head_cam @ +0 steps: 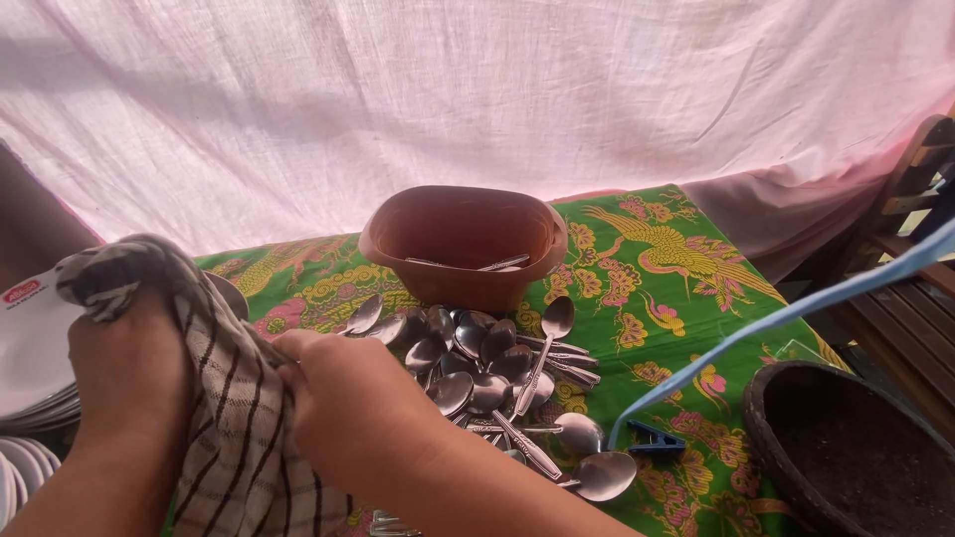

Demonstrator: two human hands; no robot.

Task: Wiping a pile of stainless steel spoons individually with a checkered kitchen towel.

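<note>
My left hand [129, 373] grips a striped grey-and-white cloth [234, 428] from the left, the cloth draped over it. My right hand [348, 398] presses into the same cloth from the right; whatever may be wrapped inside is hidden. Just beyond my right hand lies a pile of several steel spoons [497, 383] on a green patterned tablecloth [647, 288]. Behind the pile stands a brown plastic tub [463, 244] with a few pieces of cutlery inside.
White plates [30, 368] are stacked at the left edge. A dark round basket [846, 447] sits at the lower right, a blue strap [776, 318] and blue clip [652, 440] beside it. A pink sheet [477, 89] hangs behind; wooden slats [910, 298] stand at right.
</note>
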